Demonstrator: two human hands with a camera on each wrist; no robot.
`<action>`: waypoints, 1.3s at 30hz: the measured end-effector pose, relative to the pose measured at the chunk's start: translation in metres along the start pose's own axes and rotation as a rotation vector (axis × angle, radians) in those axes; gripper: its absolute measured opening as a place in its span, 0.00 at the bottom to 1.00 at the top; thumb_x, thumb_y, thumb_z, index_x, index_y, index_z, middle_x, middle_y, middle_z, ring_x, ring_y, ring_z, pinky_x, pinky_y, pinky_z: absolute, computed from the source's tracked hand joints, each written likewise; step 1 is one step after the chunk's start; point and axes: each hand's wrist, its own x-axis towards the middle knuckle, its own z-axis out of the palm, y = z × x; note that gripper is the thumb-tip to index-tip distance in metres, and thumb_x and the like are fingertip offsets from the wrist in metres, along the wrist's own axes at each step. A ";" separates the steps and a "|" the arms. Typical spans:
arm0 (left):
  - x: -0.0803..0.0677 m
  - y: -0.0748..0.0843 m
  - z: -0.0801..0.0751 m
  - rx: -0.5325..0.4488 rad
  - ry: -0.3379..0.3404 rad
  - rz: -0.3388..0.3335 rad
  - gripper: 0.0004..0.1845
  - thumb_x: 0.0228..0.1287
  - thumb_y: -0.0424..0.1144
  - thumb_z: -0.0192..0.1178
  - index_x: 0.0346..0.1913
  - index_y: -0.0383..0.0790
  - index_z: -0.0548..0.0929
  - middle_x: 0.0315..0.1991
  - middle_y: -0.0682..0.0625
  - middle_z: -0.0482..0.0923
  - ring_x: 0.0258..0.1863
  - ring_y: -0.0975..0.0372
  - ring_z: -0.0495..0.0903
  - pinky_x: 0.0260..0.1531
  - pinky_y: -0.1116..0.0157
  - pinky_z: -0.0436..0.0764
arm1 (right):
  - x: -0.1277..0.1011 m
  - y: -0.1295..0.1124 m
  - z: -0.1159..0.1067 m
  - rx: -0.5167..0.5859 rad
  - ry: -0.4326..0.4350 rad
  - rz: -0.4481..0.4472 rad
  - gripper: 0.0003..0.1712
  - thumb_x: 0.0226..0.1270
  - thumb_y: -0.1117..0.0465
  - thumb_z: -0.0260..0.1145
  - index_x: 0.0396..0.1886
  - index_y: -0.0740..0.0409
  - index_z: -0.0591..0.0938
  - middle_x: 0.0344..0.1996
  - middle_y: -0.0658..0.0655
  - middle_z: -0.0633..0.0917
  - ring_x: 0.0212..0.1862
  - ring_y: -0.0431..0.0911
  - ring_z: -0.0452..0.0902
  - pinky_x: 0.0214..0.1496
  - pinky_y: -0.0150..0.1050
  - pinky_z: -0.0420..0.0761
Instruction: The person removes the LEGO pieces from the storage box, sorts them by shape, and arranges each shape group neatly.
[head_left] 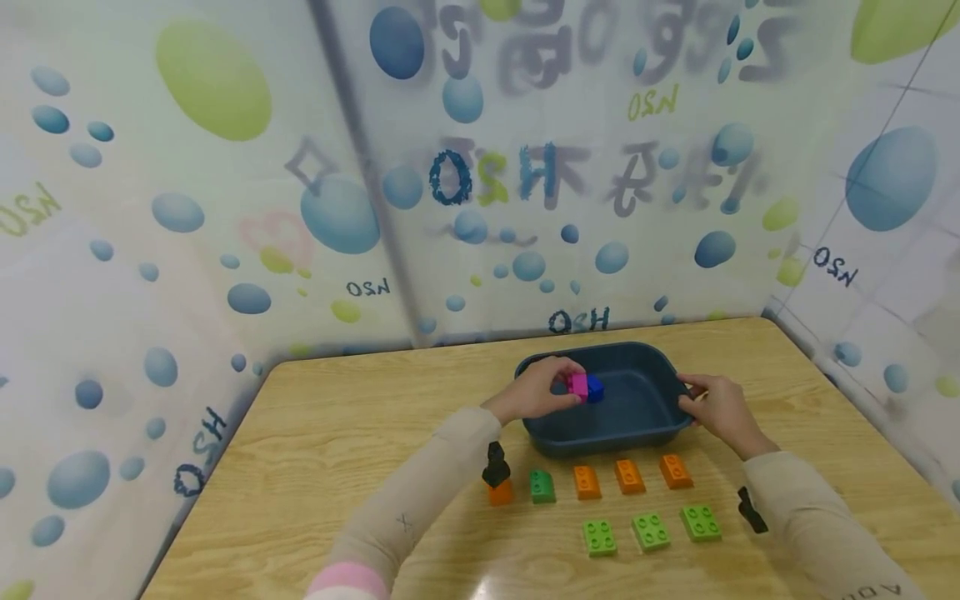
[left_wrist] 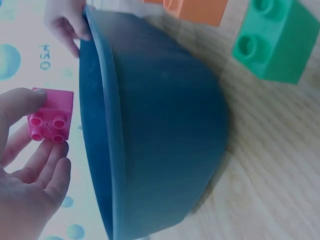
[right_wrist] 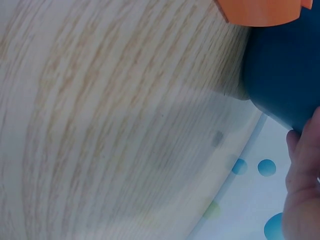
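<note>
A pink toy brick is pinched between the thumb and fingers of my left hand, over the left part of a dark blue tray. Four round studs show on the brick in the left wrist view. Just right of it in the head view is a blue brick, partly hidden; whether the two touch I cannot tell. At the tray's right end, my right hand grips the rim, thumb on the near side. The right wrist view catches only part of that hand against the tray.
On the wooden table, a row in front of the tray holds a green brick and several orange bricks, the leftmost partly covered by the left wrist's black strap piece. Nearer lie three lime bricks. A patterned curtain stands behind.
</note>
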 end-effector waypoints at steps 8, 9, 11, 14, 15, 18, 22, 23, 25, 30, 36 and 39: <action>-0.019 0.010 -0.002 0.006 0.006 0.072 0.20 0.56 0.39 0.61 0.52 0.39 0.72 0.42 0.50 0.73 0.41 0.60 0.73 0.43 0.67 0.73 | -0.001 0.000 0.000 0.000 0.008 -0.008 0.22 0.54 0.71 0.57 0.50 0.77 0.72 0.24 0.62 0.79 0.15 0.48 0.75 0.14 0.34 0.73; -0.021 0.010 -0.003 0.004 0.005 0.075 0.20 0.56 0.39 0.61 0.52 0.40 0.73 0.41 0.50 0.73 0.41 0.60 0.73 0.42 0.67 0.73 | -0.001 0.000 0.000 0.002 0.009 -0.011 0.22 0.54 0.71 0.56 0.50 0.77 0.72 0.24 0.62 0.79 0.15 0.48 0.75 0.14 0.34 0.73; -0.027 0.012 -0.003 -0.001 0.002 0.077 0.20 0.56 0.40 0.61 0.52 0.40 0.73 0.41 0.51 0.72 0.40 0.61 0.73 0.42 0.66 0.73 | 0.000 0.000 0.002 0.004 0.010 -0.017 0.22 0.53 0.71 0.56 0.50 0.77 0.72 0.24 0.62 0.79 0.15 0.49 0.75 0.14 0.34 0.72; -0.035 0.016 -0.003 -0.003 -0.016 0.071 0.20 0.56 0.41 0.60 0.52 0.42 0.73 0.40 0.53 0.71 0.38 0.64 0.71 0.40 0.69 0.73 | 0.000 0.001 0.002 0.001 0.019 -0.018 0.22 0.53 0.71 0.56 0.50 0.76 0.72 0.23 0.61 0.79 0.15 0.49 0.75 0.14 0.34 0.72; -0.037 0.017 -0.003 0.002 -0.022 0.071 0.19 0.56 0.41 0.60 0.52 0.42 0.74 0.40 0.54 0.70 0.38 0.66 0.70 0.39 0.71 0.72 | 0.000 0.002 0.002 -0.001 0.021 -0.018 0.22 0.53 0.72 0.56 0.50 0.76 0.72 0.23 0.61 0.79 0.15 0.49 0.75 0.14 0.34 0.72; -0.044 0.021 0.000 0.008 -0.040 0.072 0.19 0.56 0.42 0.60 0.51 0.43 0.74 0.39 0.55 0.70 0.37 0.68 0.69 0.38 0.74 0.71 | 0.001 0.002 0.002 -0.005 0.022 -0.016 0.22 0.53 0.72 0.56 0.50 0.76 0.72 0.23 0.61 0.79 0.15 0.49 0.75 0.14 0.34 0.71; -0.054 0.022 0.006 -0.017 -0.074 0.080 0.19 0.57 0.43 0.60 0.51 0.43 0.74 0.39 0.55 0.69 0.38 0.68 0.69 0.40 0.73 0.72 | 0.000 0.001 0.002 -0.004 0.015 -0.011 0.22 0.53 0.71 0.56 0.50 0.76 0.72 0.23 0.61 0.79 0.15 0.48 0.75 0.14 0.35 0.71; -0.057 0.022 0.007 -0.023 -0.085 0.082 0.19 0.57 0.43 0.59 0.51 0.44 0.74 0.39 0.55 0.69 0.38 0.68 0.69 0.41 0.72 0.72 | 0.000 0.001 0.002 -0.003 0.013 -0.010 0.22 0.53 0.71 0.56 0.50 0.76 0.72 0.23 0.61 0.79 0.15 0.48 0.75 0.14 0.35 0.71; -0.062 0.022 0.010 -0.042 -0.106 0.082 0.19 0.58 0.43 0.59 0.52 0.43 0.74 0.40 0.55 0.68 0.38 0.66 0.70 0.42 0.72 0.73 | 0.000 0.001 0.001 -0.001 0.012 -0.011 0.23 0.53 0.71 0.56 0.50 0.76 0.72 0.23 0.61 0.79 0.15 0.48 0.75 0.14 0.35 0.71; -0.073 0.021 0.019 -0.067 -0.118 0.065 0.19 0.57 0.42 0.59 0.52 0.41 0.75 0.39 0.54 0.67 0.38 0.64 0.71 0.41 0.71 0.74 | 0.000 0.001 0.001 -0.004 0.019 -0.016 0.22 0.53 0.72 0.56 0.50 0.76 0.72 0.23 0.62 0.80 0.15 0.48 0.75 0.14 0.34 0.72; -0.086 0.020 0.026 -0.116 -0.117 0.017 0.19 0.56 0.40 0.61 0.51 0.40 0.76 0.38 0.54 0.67 0.36 0.70 0.69 0.39 0.74 0.74 | 0.000 0.001 0.001 -0.005 0.015 -0.020 0.22 0.53 0.72 0.56 0.50 0.76 0.72 0.24 0.62 0.80 0.15 0.48 0.75 0.14 0.34 0.71; -0.094 0.019 0.028 -0.117 -0.120 0.001 0.19 0.55 0.40 0.62 0.50 0.41 0.76 0.38 0.55 0.68 0.36 0.71 0.69 0.38 0.74 0.74 | -0.001 0.001 0.001 0.004 0.012 -0.022 0.22 0.54 0.72 0.56 0.50 0.76 0.72 0.23 0.61 0.80 0.15 0.49 0.75 0.14 0.34 0.72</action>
